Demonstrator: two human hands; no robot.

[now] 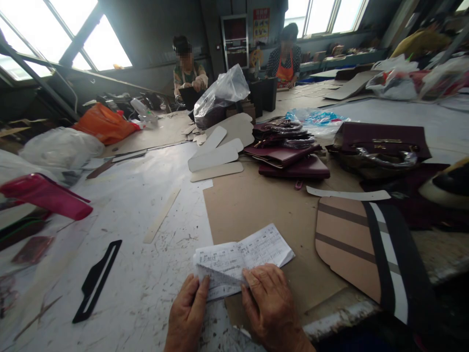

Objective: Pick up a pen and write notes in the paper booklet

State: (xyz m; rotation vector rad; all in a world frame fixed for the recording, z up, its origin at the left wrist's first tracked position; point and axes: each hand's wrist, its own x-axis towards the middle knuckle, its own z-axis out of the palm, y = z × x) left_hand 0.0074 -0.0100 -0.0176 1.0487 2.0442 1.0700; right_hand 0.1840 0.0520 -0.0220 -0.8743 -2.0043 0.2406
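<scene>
A small open notebook point(256, 248) with handwritten pages lies at the near edge of the table, partly over a sheet of brown board point(256, 205). My left hand point(188, 308) grips its lower left corner, thumb on top. My right hand point(269, 303) is closed at the notebook's lower middle, its fingertips on a page whose corner is folded over. To the left lies a flat black slotted piece point(97, 281). On the right rests a tan panel with dark stripes point(346, 244), beside a black piece with a white band.
Maroon handbags point(381, 142) and stacked maroon pieces point(293, 166) lie beyond the board. Pale card strips point(216, 161) sit near a plastic-wrapped bundle point(222, 98). A pink pouch point(47, 195) and orange bag point(106, 124) are at left. Two people point(190, 73) work across the table.
</scene>
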